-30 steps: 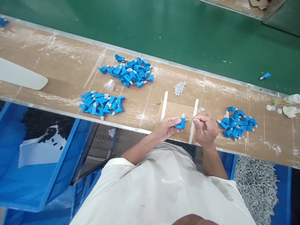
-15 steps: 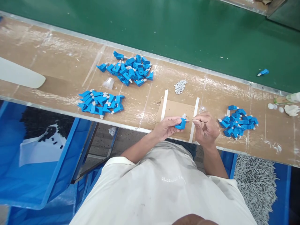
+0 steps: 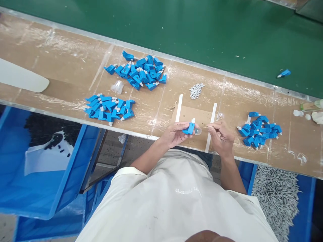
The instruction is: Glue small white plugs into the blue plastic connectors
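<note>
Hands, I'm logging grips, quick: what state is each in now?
Left hand: closed, holding a blue part.
Right hand: closed, holding a thin stick.

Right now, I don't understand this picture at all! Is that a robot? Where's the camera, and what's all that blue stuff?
There's no robot here: those are a person's own two bare hands. The camera is worn on the person's head, looking forward and down, so you see their shirt too.

The left hand holds a blue piece with a white tip. The right hand pinches a thin stick. A small clear round thing is by the blue piece; I can't tell whether it's held.

On the long brown bench lie three piles of blue pieces and a little heap of pale grey bits. Beyond is a green surface.
</note>
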`<state>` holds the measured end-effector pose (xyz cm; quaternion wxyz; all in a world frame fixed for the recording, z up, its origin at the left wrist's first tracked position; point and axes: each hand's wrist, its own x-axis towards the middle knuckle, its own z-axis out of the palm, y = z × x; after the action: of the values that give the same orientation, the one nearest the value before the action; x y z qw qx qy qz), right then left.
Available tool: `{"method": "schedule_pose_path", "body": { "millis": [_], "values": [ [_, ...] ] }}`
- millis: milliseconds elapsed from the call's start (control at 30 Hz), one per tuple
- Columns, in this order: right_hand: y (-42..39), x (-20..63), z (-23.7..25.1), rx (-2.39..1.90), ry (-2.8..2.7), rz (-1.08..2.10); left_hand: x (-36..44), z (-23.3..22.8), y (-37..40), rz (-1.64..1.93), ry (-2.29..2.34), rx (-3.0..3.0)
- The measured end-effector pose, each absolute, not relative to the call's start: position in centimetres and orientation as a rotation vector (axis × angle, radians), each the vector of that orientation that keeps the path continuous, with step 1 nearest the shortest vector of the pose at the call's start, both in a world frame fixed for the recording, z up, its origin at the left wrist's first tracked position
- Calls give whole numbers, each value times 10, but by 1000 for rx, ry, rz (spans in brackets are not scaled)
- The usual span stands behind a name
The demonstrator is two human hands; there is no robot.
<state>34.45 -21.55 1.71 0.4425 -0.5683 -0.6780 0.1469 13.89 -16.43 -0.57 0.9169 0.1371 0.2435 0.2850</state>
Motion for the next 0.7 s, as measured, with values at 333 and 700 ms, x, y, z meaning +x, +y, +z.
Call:
{"method": "schedule_pose_path", "body": {
  "millis": [333,700],
  "values": [
    [-204,359,14,-1563,-1831,291,125,-14,-162,665,550,198],
    [-41,396,-9,-1683,-2082,286,130,-34,-172,654,491,232]
  ]
}}
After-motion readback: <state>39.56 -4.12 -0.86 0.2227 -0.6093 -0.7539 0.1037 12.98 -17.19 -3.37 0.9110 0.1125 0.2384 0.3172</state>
